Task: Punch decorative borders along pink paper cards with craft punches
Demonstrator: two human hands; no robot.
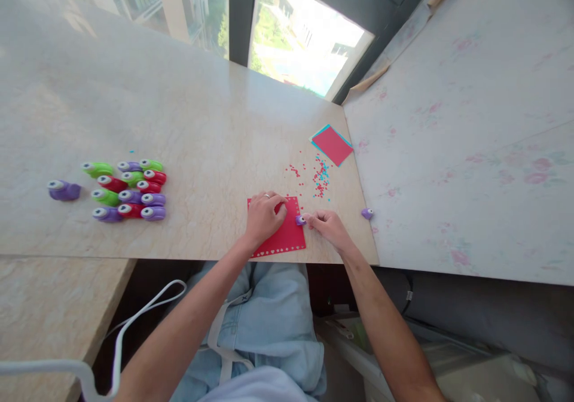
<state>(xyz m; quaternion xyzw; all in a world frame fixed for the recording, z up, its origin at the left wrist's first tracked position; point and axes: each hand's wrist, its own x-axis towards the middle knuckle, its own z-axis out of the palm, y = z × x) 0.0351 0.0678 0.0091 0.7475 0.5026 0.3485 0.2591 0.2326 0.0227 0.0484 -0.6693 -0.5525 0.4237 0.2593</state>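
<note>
A red paper card [287, 234] with small punched shapes along its edges lies near the front of the table. My left hand [265, 215], a ring on one finger, rests on the card's upper part with bent fingers and holds it down. At the card's right edge sits a small purple craft punch [300, 220]. The fingers of my right hand [326, 225] are closed on this punch, covering part of it. Tiny red and blue paper cut-outs [321, 177] are scattered just beyond my hands.
Several green, red and purple craft punches [130, 192] stand grouped at the left, with a larger purple punch [64, 190] beside them. Another purple punch [367, 213] is by the right wall. Red and blue paper sheets [332, 145] lie farther back. A white cable [119, 354] hangs at lower left.
</note>
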